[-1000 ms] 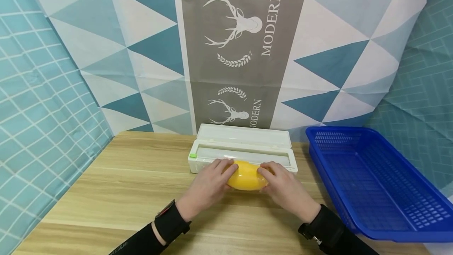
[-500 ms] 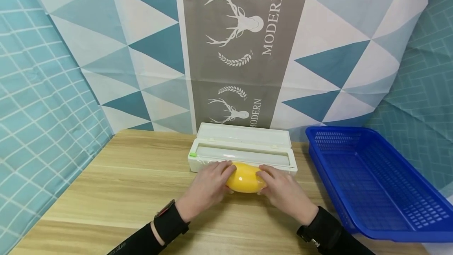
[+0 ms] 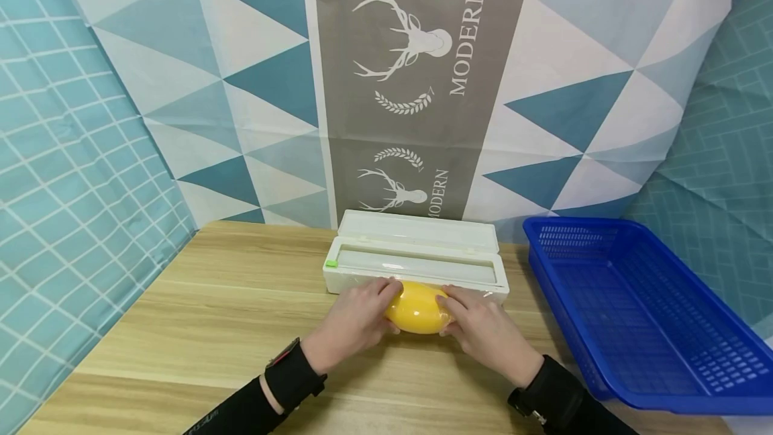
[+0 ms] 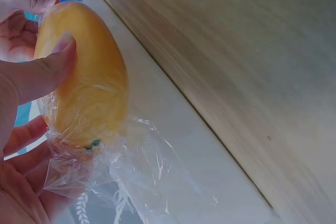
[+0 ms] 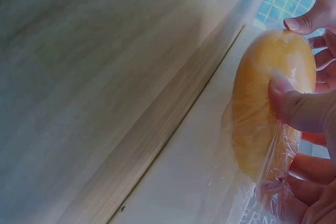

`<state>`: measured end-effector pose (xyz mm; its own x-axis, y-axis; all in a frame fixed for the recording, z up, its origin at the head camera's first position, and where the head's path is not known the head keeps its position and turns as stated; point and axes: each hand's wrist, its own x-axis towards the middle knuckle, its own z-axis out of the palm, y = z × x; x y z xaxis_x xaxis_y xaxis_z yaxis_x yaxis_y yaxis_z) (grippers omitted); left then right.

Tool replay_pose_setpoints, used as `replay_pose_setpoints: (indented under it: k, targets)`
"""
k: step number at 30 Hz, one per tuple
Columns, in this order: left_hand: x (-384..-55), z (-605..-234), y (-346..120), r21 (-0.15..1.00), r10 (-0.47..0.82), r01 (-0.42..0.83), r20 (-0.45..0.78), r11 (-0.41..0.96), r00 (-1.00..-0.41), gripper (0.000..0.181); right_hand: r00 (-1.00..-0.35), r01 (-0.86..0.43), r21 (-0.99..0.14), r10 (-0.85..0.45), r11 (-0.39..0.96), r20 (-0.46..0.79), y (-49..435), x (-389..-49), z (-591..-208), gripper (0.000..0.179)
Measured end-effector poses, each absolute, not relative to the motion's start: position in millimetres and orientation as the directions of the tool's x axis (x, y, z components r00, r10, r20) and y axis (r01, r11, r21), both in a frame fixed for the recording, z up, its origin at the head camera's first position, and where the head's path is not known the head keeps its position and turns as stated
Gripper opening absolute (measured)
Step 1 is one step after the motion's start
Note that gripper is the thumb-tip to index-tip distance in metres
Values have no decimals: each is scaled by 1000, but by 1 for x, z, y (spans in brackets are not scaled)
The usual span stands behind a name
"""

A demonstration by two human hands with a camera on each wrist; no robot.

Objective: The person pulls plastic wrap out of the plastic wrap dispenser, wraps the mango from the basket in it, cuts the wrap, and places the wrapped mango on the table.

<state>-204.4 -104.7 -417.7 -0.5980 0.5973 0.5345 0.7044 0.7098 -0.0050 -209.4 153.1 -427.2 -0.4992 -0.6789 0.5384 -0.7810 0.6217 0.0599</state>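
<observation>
A smooth yellow mango (image 3: 418,307) is held between both hands in front of the white cling film dispenser (image 3: 417,262). My left hand (image 3: 356,311) grips its left end, thumb on top and fingers curled behind. At the right end, my right hand (image 3: 492,331) grips it the same way. Clear cling film (image 4: 152,161) covers part of the mango in the left wrist view and trails loosely past it. Crinkled film (image 5: 283,150) also bunches under the right fingers in the right wrist view. The dispenser's lid (image 3: 417,231) stands raised, and a green slider (image 3: 331,264) sits at its left end.
A blue plastic basket (image 3: 588,348) with perforated walls stands on the right of the wooden table (image 3: 199,327). Behind the dispenser hangs a patterned cloth (image 3: 272,119). A tiled-pattern cloth (image 3: 78,186) borders the left side.
Both hands have drawn the mango slightly toward the person, away from the dispenser, and its top has tilted a little. The dispenser and basket have stayed in place.
</observation>
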Motion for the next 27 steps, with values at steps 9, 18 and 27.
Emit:
replay_pose_setpoints:
  k: [9, 18, 27]
  targets:
    - [-206, -417, -106, 7, 608, 699, 487, 715, -627, 63, -536, -756, 71, -677, 651, 504, 153, -206, -428, 52]
    - [-209, -420, -107, 19, 607, 695, 471, 718, -640, 63, -539, -750, 69, -668, 658, 514, 152, -203, -434, 52]
    - [-216, -419, -111, 67, 612, 713, 462, 698, -642, 66, -588, -735, 26, -657, 677, 471, 151, -205, -432, 54]
